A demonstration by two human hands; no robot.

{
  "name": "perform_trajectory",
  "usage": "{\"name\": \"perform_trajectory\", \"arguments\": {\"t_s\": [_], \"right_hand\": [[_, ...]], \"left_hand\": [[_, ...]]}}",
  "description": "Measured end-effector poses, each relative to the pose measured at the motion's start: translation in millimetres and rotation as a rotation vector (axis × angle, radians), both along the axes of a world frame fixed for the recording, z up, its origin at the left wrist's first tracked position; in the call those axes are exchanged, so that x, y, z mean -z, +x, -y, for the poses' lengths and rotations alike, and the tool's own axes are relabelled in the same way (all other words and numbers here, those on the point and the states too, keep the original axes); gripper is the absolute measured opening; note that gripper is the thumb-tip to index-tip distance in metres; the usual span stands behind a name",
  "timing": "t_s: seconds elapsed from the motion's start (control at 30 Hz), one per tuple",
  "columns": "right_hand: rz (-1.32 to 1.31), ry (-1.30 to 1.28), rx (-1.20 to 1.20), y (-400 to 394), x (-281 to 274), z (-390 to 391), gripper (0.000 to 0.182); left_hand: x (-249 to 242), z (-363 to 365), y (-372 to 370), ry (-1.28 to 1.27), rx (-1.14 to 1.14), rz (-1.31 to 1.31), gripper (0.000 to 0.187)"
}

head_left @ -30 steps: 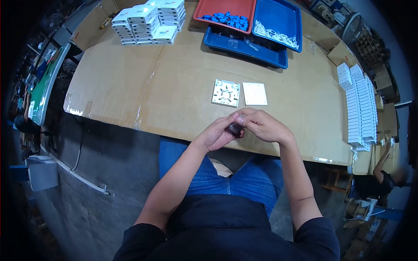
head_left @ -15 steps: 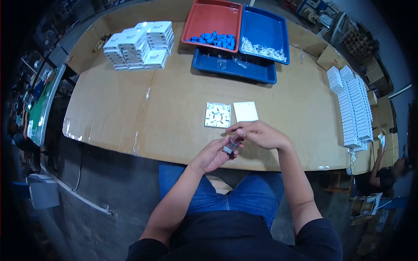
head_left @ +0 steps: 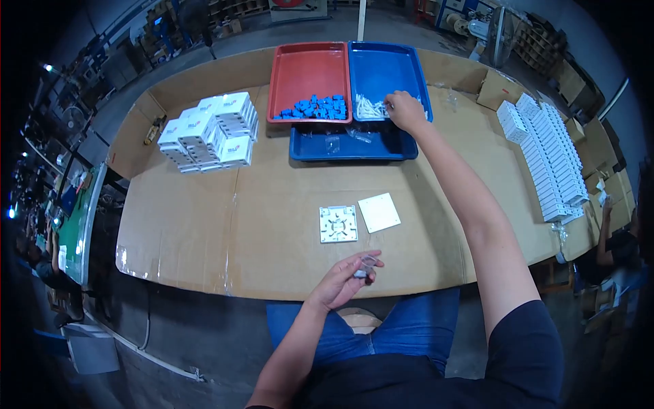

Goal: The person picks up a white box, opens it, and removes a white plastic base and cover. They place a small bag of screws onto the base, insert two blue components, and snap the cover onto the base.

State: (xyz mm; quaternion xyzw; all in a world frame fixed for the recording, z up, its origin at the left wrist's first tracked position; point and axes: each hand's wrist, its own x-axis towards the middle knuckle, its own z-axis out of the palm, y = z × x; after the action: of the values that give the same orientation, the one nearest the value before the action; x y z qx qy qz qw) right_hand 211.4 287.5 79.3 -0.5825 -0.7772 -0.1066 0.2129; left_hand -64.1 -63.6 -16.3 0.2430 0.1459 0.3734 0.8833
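Note:
My left hand is closed on a small clear plastic bag, held above the table's front edge. Something whitish shows at the bag's lower end. Up at the blue tray, my right hand reaches in with curled fingers among slim white plastic pieces. What its fingertips pinch, if anything, is too small to make out. Between the hands and the trays lie an open white square box base, with moulded fittings inside, and a plain white square cover.
Beside the blue tray is a red tray holding blue parts. A lower blue tray holds clear bags. White boxes are stacked at left, with rows of white boxes at right. People work on both sides.
My right hand has left the bag and moved forward to the white pieces in the blue tray. My left hand still holds the bag. The view has tipped upward.

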Motion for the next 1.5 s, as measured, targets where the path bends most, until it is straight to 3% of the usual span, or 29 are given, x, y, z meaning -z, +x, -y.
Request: {"name": "perform_trajectory", "arguments": {"t_s": [0.2,0.47,0.53,0.57,0.67,0.87,1.0,1.07,1.2,1.5], "right_hand": [[0.106,-0.072,0.184,-8,16,-26,0.013],[-0.116,0.0,0.158,-1,-2,-27,0.013],[-0.981,-0.232,-0.169,5,-14,-32,0.017],[-1.191,-0.273,-0.227,-9,-46,4,0.017],[-1.296,-0.305,-0.301,-14,-84,66,0.018],[-1.366,-0.157,-0.339,-24,-117,182,0.023],[-1.37,-0.036,-0.31,-44,-121,245,0.022],[-1.538,0.084,-0.222,-57,-124,274,0.012],[-1.591,0.053,-0.165,-47,-105,311,0.01],[-1.145,-0.041,-0.287,-24,-124,350,0.011]], "left_hand": [[0,-2,0,-0.024,0.037,-0.012,0.057],[-1,-1,1,-0.056,0.04,0.003,0.058],[-5,0,2,-0.031,0.016,0.005,0.057],[-10,2,1,0.019,-0.008,-0.058,0.056],[-31,0,5,0.158,-0.038,-0.223,0.054],[-94,-31,21,0.303,-0.086,0.001,0.051],[-156,-49,51,0.243,-0.223,-0.117,0.047],[-174,-48,60,0.195,-0.313,-0.094,0.049],[-168,-17,60,0.066,-0.37,-0.096,0.054],[-162,6,47,0.065,-0.277,-0.133,0.056]]}}
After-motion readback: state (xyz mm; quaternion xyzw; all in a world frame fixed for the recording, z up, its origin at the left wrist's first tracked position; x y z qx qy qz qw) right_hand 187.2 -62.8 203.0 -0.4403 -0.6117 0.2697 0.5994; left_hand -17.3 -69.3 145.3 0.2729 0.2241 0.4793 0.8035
